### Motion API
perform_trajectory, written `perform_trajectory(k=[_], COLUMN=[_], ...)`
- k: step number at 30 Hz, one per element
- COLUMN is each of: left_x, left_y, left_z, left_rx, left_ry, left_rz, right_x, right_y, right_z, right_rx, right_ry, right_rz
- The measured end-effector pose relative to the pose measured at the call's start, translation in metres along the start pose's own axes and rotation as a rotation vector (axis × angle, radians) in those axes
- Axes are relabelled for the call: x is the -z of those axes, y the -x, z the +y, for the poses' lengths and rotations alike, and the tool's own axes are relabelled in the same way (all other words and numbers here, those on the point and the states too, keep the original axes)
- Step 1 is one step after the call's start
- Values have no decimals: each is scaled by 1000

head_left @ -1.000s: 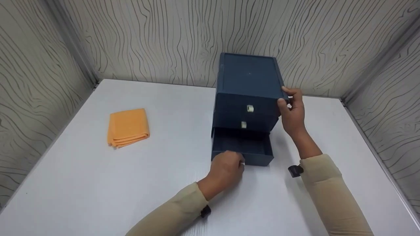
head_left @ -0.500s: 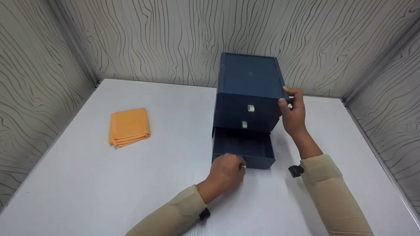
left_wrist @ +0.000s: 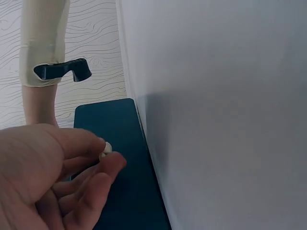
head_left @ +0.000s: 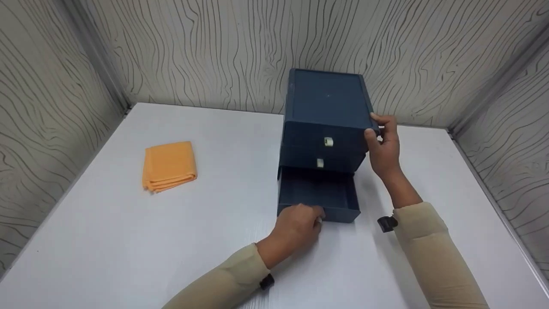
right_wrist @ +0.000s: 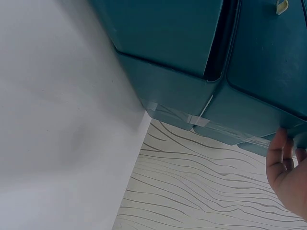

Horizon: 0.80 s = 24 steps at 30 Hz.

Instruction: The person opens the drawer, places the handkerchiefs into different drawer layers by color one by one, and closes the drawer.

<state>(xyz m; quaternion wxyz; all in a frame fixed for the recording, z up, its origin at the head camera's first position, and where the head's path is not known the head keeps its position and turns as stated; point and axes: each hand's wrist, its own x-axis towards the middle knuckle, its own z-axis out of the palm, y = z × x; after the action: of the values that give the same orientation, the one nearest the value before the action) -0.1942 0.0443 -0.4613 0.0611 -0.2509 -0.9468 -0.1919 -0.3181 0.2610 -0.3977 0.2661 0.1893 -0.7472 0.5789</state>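
A dark blue drawer unit (head_left: 328, 101) stands at the back of the white table, its two upper drawers closed. Its bottom drawer (head_left: 319, 189) is pulled well out, and the visible inside holds nothing. With thumb and finger my left hand (head_left: 296, 227) pinches the small white handle (left_wrist: 106, 149) on that drawer's front. My right hand (head_left: 384, 148) grips the unit's upper right front corner, thumb on the front face. In the right wrist view, the fingers (right_wrist: 277, 155) touch the unit's side near the top.
A folded orange cloth (head_left: 169, 166) lies on the table (head_left: 223, 206) left of the unit. Wood-patterned wall panels (head_left: 206, 51) close in the back and both sides. Pale handles mark the upper drawers, one being the top handle (head_left: 328, 141).
The bottom drawer has slid a little further out toward me, my left hand moving with it on the handle. My right hand stays at the unit's corner.
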Motion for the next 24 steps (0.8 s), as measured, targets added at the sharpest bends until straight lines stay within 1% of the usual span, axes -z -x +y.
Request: perform_trajectory(k=[3, 7, 11, 14, 19, 24], left_x=[-1, -3, -3, -2, 0, 0], left_y=[-1, -3, -4, -5, -5, -3], left_z=[0, -1, -2, -3, -7, -9], left_rx=[-38, -96, -124, -129, -149, -175], left_ry=[-60, -141, -190, -166, -67, -9], left_rz=[-17, 16, 14, 2, 14, 17], right_x=[0, 0, 0, 0, 0, 0], right_y=[0, 0, 1, 0, 0, 0], right_z=[1, 1, 0, -1, 1, 0], right_rx=[-9, -18, -19, -26, -20, 3], right_ry=[7, 21, 28, 29, 26, 40], right_rz=[2, 3, 0, -1, 3, -5])
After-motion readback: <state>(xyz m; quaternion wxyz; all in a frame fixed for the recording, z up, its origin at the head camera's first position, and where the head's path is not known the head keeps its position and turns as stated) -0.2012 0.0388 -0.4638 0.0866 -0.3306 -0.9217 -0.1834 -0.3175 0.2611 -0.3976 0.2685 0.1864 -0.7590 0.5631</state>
